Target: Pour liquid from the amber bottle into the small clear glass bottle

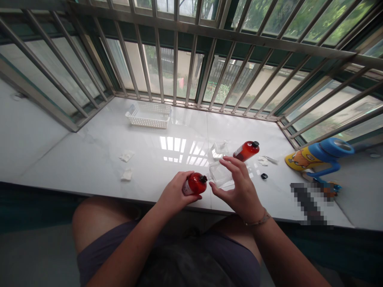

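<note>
Left hand (173, 193) closed around glossy red plastic bottle with black cap (195, 183), lower centre of frame. Right hand (239, 187) open, curved over clear plastic box (222, 178). Second red bottle (247, 151) lying just beyond, on white marble surface (89, 159).

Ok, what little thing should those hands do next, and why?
Probably the right hand should take hold of the clear plastic container. Its fingers are open and curved right beside it, so it is the closest thing to grab. The left hand is already busy holding a red bottle.
</note>
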Action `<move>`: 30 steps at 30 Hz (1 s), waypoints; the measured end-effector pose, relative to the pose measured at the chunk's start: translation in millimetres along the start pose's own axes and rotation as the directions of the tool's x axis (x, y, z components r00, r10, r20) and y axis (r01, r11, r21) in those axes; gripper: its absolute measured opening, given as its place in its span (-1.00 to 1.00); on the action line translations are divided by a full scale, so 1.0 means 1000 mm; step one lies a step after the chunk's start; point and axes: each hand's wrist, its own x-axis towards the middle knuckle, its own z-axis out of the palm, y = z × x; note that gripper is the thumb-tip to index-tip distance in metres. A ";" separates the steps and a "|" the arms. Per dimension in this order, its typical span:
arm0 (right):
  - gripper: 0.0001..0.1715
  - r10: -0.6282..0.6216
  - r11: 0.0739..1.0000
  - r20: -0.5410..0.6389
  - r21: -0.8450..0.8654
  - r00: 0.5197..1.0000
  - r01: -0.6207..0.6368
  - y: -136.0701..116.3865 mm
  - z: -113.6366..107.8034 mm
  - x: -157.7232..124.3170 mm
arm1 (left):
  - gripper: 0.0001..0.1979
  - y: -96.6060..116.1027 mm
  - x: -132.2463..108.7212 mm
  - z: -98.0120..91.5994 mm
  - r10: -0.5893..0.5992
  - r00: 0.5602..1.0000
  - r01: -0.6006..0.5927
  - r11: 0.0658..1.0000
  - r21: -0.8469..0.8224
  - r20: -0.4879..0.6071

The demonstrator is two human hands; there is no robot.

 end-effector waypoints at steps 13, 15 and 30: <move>-0.15 -0.015 1.000 0.011 -0.013 1.000 0.015 -0.002 -0.004 0.002 | -0.21 0.001 -0.001 -0.001 0.004 1.000 -0.004 1.000 -0.007 0.000; -0.16 -0.015 1.000 0.011 -0.014 1.000 0.015 -0.002 -0.004 0.002 | -0.21 0.001 -0.001 -0.001 0.004 1.000 -0.004 1.000 -0.007 -0.001; -0.13 -0.059 0.998 0.031 -0.026 0.998 0.060 -0.002 -0.004 0.003 | -0.19 -0.001 -0.001 0.000 -0.001 1.000 0.001 1.000 -0.015 0.003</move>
